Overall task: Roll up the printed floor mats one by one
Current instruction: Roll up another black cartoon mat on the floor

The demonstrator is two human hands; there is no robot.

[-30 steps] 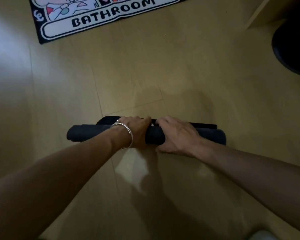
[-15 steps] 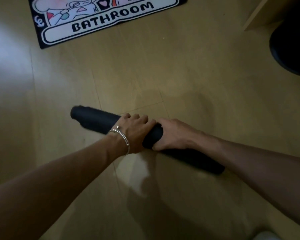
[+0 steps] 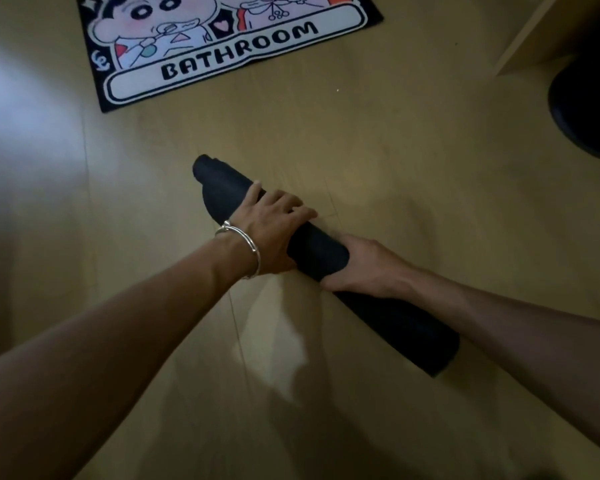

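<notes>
Swung further round since a moment ago, the rolled mat [image 3: 321,258] now lies at a steep diagonal, its far end toward the upper left and its near end toward the lower right, where before it lay nearly level across the floor [image 3: 395,150]. It is a dark, tight roll, fully wound. The left hand [image 3: 274,230] wraps over the roll just short of its far end, fingers curled across the top, a silver bangle [image 3: 243,242] on the wrist. The right hand [image 3: 364,268] clasps the roll near its middle, thumb on the near side; the grip of both hands is closed around the mat. Whether the roll rests on the floor or is lifted slightly off it cannot be told. Beyond it, well apart, a printed mat [image 3: 222,46] with a cartoon figure and the word BATHROOM lies flat and unrolled. At the right edge sits a dark round object [image 3: 589,109] beside a pale wooden panel [image 3: 534,32].
</notes>
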